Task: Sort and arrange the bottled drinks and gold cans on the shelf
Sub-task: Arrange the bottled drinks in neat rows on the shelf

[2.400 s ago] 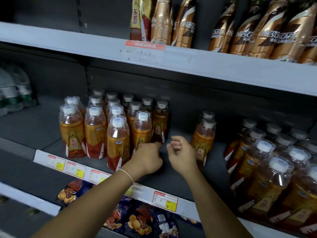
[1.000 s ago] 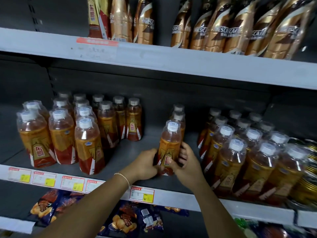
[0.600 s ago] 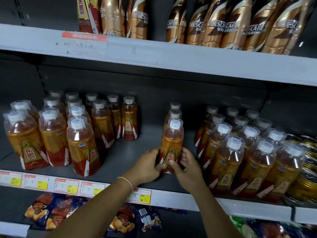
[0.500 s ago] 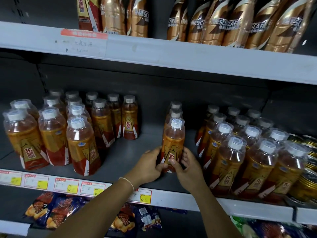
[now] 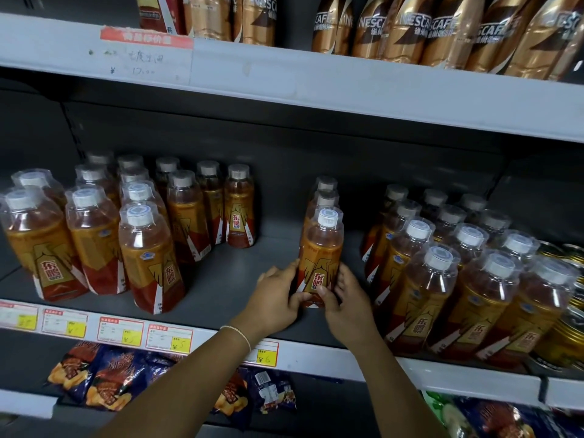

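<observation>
Nearest, the left hand [image 5: 275,300] and right hand [image 5: 349,306] curl around the lower part of an orange drink bottle [image 5: 321,251], one on each side, thumbs on its label. The bottle stands upright near the front of the grey shelf [image 5: 227,279], heading a short row with two more bottles [image 5: 325,192] behind it. A left bottle group [image 5: 94,235] and a right bottle group [image 5: 458,279] stand well apart from it; gold cans [image 5: 565,339] sit at the far right.
</observation>
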A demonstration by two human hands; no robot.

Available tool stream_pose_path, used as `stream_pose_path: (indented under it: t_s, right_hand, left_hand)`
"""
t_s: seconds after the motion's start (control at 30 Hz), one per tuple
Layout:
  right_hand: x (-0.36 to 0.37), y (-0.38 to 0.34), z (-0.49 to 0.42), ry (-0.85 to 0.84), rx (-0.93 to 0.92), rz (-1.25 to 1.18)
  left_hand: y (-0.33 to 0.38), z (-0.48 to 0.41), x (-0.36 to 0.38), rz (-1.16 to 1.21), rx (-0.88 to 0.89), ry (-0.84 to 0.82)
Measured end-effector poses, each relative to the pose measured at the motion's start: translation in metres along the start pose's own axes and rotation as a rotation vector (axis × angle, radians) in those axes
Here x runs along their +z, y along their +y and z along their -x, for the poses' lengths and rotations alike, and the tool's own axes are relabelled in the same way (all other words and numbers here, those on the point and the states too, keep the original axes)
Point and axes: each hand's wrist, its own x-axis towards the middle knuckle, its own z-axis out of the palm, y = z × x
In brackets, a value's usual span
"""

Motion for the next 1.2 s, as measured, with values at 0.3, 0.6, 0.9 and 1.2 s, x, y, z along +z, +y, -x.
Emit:
stream_pose_path:
  t_s: [0.3,0.6,0.9,1.2]
  right_hand:
    - [-0.001,-0.005,0.005,0.123,-0.014,0.070]
    - [0.013,-0.022,0.020,0.350,-0.297,0.445]
    - [0.097,-0.062,0.008,0.034,-0.385,0.223]
    - [0.188,-0.088,-0.023,-0.468,-0.184,0.029]
  left_hand:
    - [0.005,0.001,-0.005,-0.102,-0.006,0.005]
    - [0.009,0.012,-0.047,-0.187,0.077,0.035]
    - [0.002,0.052,-0.146,-0.061,-0.007,0.296]
    - [-0.021,0.093,-0.207,-0.126,-0.118,0.463]
